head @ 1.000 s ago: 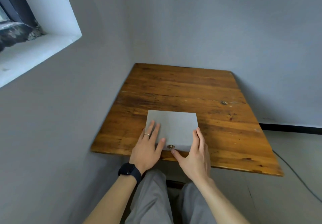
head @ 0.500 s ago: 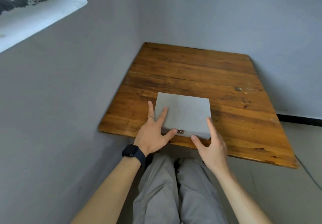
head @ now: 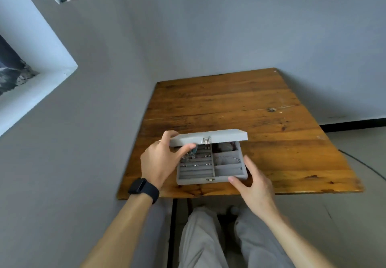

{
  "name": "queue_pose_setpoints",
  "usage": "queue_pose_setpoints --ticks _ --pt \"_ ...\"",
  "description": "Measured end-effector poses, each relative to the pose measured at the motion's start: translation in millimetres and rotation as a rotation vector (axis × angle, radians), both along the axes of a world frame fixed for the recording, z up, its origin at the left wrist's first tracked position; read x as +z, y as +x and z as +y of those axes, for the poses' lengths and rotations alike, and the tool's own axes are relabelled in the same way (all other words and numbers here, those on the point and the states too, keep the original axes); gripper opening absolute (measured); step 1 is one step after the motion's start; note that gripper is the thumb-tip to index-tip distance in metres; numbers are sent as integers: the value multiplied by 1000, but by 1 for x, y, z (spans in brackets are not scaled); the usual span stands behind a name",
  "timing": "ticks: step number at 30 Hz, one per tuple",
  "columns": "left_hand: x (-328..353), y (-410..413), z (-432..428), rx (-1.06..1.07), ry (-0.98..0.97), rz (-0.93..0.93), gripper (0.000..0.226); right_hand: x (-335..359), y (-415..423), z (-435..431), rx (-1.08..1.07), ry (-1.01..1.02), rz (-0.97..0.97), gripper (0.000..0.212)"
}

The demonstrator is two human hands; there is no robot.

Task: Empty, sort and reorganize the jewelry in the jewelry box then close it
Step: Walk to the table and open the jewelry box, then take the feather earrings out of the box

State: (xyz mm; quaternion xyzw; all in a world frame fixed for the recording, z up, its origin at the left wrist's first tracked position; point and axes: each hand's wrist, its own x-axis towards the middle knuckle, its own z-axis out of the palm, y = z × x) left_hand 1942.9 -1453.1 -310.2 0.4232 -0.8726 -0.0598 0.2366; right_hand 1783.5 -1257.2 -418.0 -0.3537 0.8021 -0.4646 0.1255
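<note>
Two hands of ours are on the grey jewelry box [head: 194, 181], which sits near the front edge of the wooden table [head: 229, 105]. On the left, our left hand [head: 159, 162], a black watch [head: 144, 187] at its wrist, pinches the left front corner of the lid [head: 221, 136]: the thumb is tucked under the lid's front edge and the other fingers curl over its top. The lid stands partly raised, its front edge up off the box, with a metal latch [head: 206, 141] hanging at the middle. Beneath it, ribbed rows on the left hold small studs [head: 196, 165], and one of the compartments on the right holds a thin chain [head: 227, 159]. Further right, our right hand [head: 255, 186] rests against the box with loosely straight fingers, gripping nothing: the thumb touches the front right corner and the fingers lie along the right wall
</note>
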Motion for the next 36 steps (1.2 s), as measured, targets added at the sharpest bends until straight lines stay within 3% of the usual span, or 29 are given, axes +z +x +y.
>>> queue_pose_setpoints --ticks 4,11,23,36 --pt "16 -18 -32 -14 78 102 63 0 0 0 10 3 34 77" --pt "20 -48 -79 -47 74 93 36 4 -11 -6 33 63 159 80" --pt "17 -132 -133 37 78 78 40 9 -84 -41 21 196 276 76" --pt "9 -170 -153 172 177 204 44 -10 -99 -62 15 125 294 79"
